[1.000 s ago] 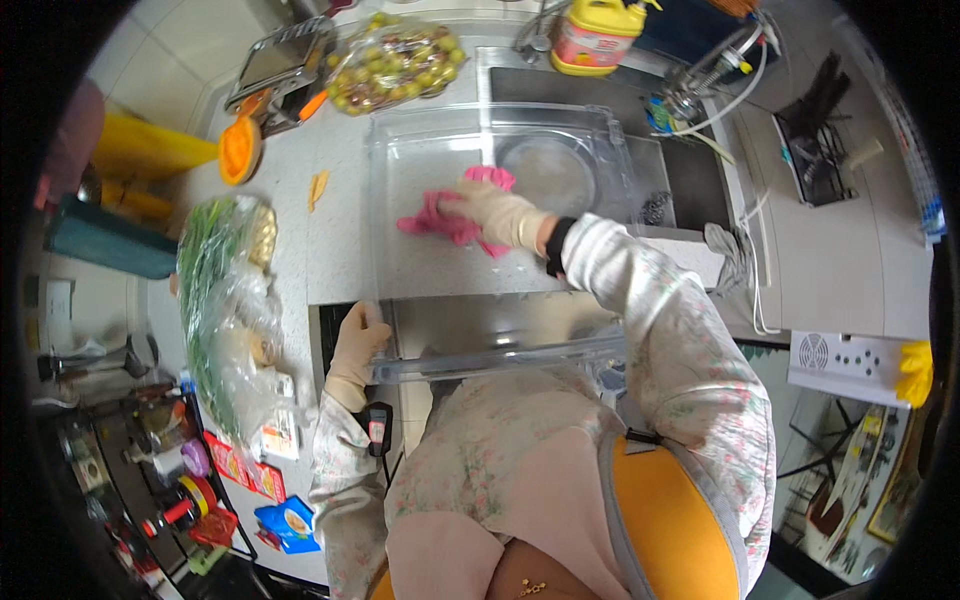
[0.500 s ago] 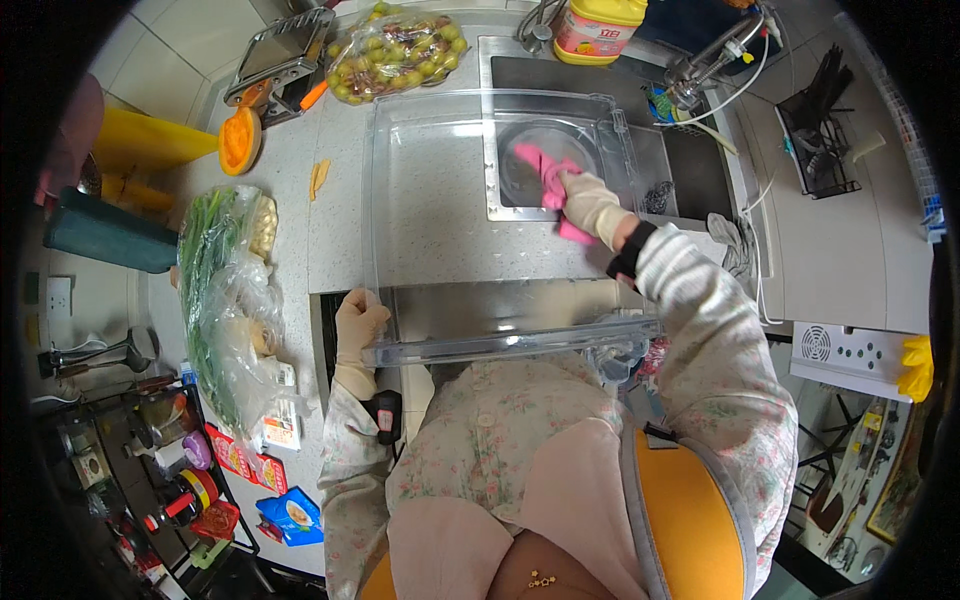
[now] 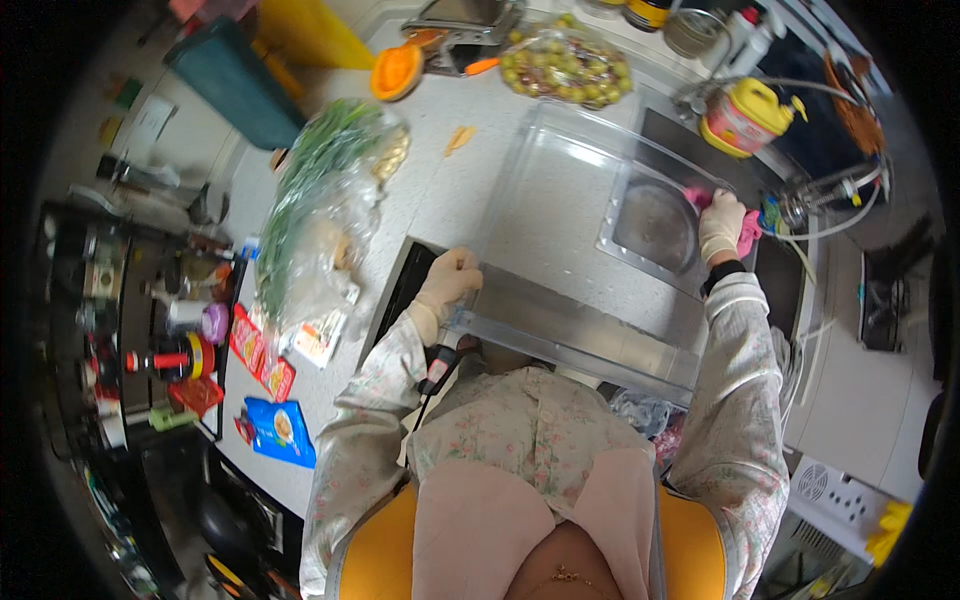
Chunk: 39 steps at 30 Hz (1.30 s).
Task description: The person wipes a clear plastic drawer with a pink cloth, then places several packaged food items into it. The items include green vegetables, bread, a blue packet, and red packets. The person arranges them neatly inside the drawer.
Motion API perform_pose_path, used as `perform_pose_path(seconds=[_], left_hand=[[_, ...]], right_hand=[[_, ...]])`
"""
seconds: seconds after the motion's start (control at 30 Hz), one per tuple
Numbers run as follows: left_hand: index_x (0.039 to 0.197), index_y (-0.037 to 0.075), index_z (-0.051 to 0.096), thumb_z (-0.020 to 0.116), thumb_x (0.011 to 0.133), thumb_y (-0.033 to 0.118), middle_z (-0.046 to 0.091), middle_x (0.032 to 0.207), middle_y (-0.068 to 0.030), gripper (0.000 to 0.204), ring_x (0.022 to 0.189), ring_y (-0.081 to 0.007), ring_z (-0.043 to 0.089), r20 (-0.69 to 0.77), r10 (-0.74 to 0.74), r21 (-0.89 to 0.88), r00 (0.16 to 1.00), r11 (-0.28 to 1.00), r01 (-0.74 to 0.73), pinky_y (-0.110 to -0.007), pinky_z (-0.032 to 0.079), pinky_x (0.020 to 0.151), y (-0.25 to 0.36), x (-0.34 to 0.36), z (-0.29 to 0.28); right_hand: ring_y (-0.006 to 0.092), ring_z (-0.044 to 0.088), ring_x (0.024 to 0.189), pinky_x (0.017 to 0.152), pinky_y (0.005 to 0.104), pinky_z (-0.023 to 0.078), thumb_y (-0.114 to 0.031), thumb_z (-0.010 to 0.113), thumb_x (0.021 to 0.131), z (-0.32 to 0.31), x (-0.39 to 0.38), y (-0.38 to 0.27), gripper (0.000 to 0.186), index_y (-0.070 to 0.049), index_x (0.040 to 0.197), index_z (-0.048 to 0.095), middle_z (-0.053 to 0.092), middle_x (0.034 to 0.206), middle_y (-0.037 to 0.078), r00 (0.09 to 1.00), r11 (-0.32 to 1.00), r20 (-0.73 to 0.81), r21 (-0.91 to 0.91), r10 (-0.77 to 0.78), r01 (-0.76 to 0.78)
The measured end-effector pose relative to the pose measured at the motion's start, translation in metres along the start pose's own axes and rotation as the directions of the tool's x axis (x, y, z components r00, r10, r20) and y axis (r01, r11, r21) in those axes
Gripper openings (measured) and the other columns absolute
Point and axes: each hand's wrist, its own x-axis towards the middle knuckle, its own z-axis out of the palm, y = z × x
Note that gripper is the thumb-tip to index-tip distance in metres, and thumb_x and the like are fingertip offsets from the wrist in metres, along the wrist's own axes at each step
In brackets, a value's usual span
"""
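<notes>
A large clear plastic drawer lies across the counter's front edge and partly over the sink. Its near wall is close to my body. My left hand, in a pale glove, is closed around the drawer's near left corner. At the far right side of the drawer, my gloved right hand grips a pink cloth against the rim. Part of the cloth pokes out past the fingers and the rest is hidden under them.
Bagged green onions lie on the counter to the left. Behind are a cut pumpkin piece, a bag of round green fruit and a yellow jug. The faucet stands right of the drawer. Sauce bottles fill a rack at far left.
My right hand has moved with the pink cloth from over the drawer's inside to its right rim. My left hand keeps its corner hold. The whole view has turned.
</notes>
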Motion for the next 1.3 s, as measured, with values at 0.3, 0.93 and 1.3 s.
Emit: perform_pose_path(seconds=[0.3, 0.93, 1.3], left_hand=[[0.074, 0.006, 0.055, 0.072, 0.069, 0.009, 0.054, 0.065, -0.0009, 0.019, 0.056, -0.0107, 0.049, 0.062, 0.101, -0.036, 0.993, 0.994, -0.099, -0.027, 0.040, 0.051, -0.015, 0.011, -0.004], [0.146, -0.009, 0.019, 0.085, 0.047, 0.063, 0.050, 0.130, -0.0334, 0.138, 0.125, -0.0407, 0.048, -0.478, 0.408, 0.850, 0.778, 0.437, 0.293, -0.040, 0.040, 0.104, 0.110, -0.046, -0.279], [0.109, 0.004, 0.064, 0.068, 0.066, 0.016, 0.066, 0.101, -0.0248, 0.044, 0.096, -0.0386, 0.064, -0.367, 0.453, 0.823, 0.813, 0.565, 0.057, -0.043, 0.049, 0.086, 0.115, 0.000, -0.252]], right_hand=[[0.0382, 0.063, 0.098, 0.086, 0.0460, 0.051, -0.021, 0.062, 0.080, -0.116, 0.034, -0.099, 0.025, -0.009, 0.101, 0.070, 0.067, 0.102, 0.019, 0.868, 0.906, 0.283, 0.237, -0.409, 0.350], [0.0259, 0.058, 0.112, 0.094, 0.0348, 0.045, -0.050, 0.069, 0.082, -0.211, -0.024, -0.465, 0.072, 0.004, 0.128, 0.053, 0.060, 0.124, 0.016, 0.626, 0.111, 0.165, 0.986, -0.762, -0.125], [0.0223, 0.061, 0.100, 0.087, 0.0341, 0.047, -0.049, 0.073, 0.079, -0.208, -0.060, -0.553, 0.072, 0.008, 0.120, 0.058, 0.064, 0.115, 0.016, 0.717, -0.265, 0.472, 0.707, -0.513, -0.656]])
